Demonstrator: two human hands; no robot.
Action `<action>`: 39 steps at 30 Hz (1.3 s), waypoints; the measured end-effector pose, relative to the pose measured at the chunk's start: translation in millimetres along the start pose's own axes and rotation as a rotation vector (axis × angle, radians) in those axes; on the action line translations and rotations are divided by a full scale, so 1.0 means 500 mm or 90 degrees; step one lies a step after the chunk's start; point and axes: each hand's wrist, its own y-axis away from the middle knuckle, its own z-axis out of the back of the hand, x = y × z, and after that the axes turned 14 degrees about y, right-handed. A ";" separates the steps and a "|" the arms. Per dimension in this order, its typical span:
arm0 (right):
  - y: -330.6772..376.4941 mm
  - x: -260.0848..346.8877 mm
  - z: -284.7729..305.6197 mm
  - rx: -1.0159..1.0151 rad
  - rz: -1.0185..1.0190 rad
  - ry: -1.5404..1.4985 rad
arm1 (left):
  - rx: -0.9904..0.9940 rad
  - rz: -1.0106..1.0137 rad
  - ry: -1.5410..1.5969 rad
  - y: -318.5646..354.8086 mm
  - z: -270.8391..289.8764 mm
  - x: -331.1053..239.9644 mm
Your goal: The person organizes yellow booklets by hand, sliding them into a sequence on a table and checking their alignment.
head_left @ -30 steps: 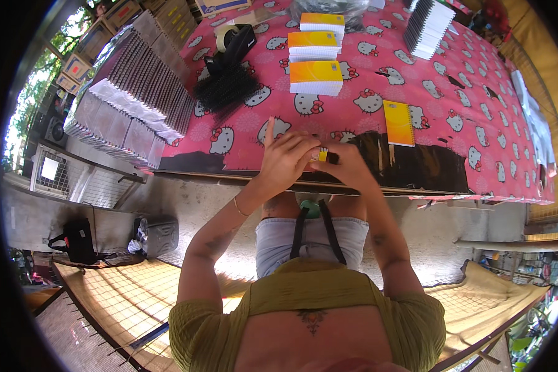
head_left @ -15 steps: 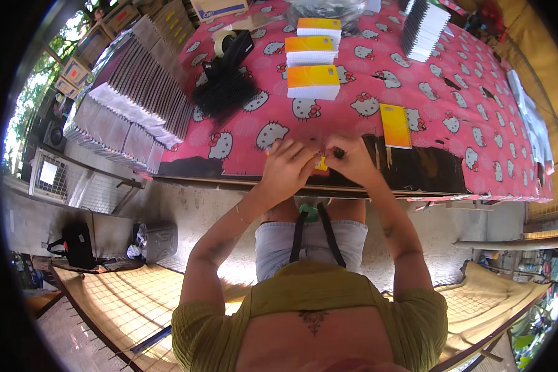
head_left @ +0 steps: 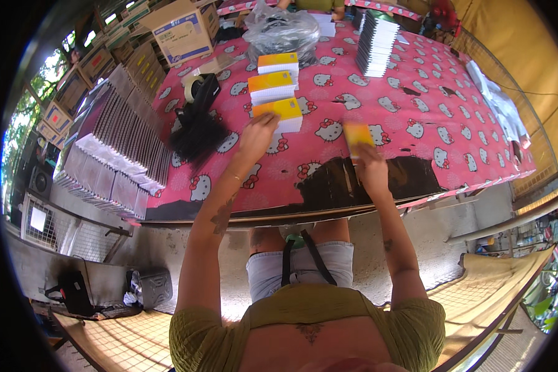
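Table (head_left: 452, 124) with pink patterned cloth: three yellow-topped stacks (head_left: 273, 87) already stand in a row, which I judge finished output; grey bundles (head_left: 118, 142) at the left edge remain. My left hand (head_left: 258, 133), fingers loosely open, rests on the nearest stack (head_left: 280, 115). My right hand (head_left: 371, 166) pinches a yellow booklet (head_left: 358, 134), not yet stacked.

Our hands were together at the tabletop's edge. Now they are apart: our left hand (head_left: 258, 133) reaches the nearest yellow stack (head_left: 280, 114), our right hand (head_left: 371, 168) touches the yellow booklet (head_left: 358, 134).
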 end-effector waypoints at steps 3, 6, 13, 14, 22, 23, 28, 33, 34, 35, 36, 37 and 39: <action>0.039 -0.028 -0.027 0.121 0.016 -0.044 | 0.019 -0.019 0.018 0.006 0.010 0.010; 0.030 -0.021 -0.018 0.151 0.017 -0.004 | -0.025 -0.030 0.016 0.008 0.038 -0.008; 0.009 0.046 0.022 0.104 -0.007 -0.142 | -0.007 0.004 0.103 0.066 0.124 -0.187; 0.006 0.090 0.016 0.107 -0.059 -0.345 | 0.026 0.010 0.134 0.085 0.119 -0.208; 0.054 0.234 -0.094 0.216 -0.284 -0.715 | -0.127 0.125 0.058 0.136 0.122 -0.079; 0.055 0.237 -0.094 0.228 -0.297 -0.757 | -0.107 0.214 -0.046 0.150 0.141 -0.009; 0.047 0.239 -0.086 0.269 -0.258 -0.772 | 0.010 0.211 -0.289 0.204 0.150 0.123; 0.031 0.246 -0.076 0.346 -0.142 -0.688 | -0.058 0.163 -0.310 0.222 0.158 0.090; 0.030 0.236 -0.077 0.342 -0.134 -0.682 | -0.072 0.153 -0.275 0.200 0.151 0.064; 0.030 0.224 -0.077 0.341 -0.126 -0.677 | -0.086 0.145 -0.241 0.182 0.145 0.034; 0.028 0.221 -0.074 0.346 -0.122 -0.671 | -0.097 0.143 -0.215 0.170 0.155 -0.005; 0.025 0.221 -0.068 0.355 -0.118 -0.666 | -0.090 0.137 -0.183 0.162 0.164 -0.047; 0.019 0.233 -0.058 0.362 -0.103 -0.653 | -0.081 0.230 0.026 0.186 0.180 -0.103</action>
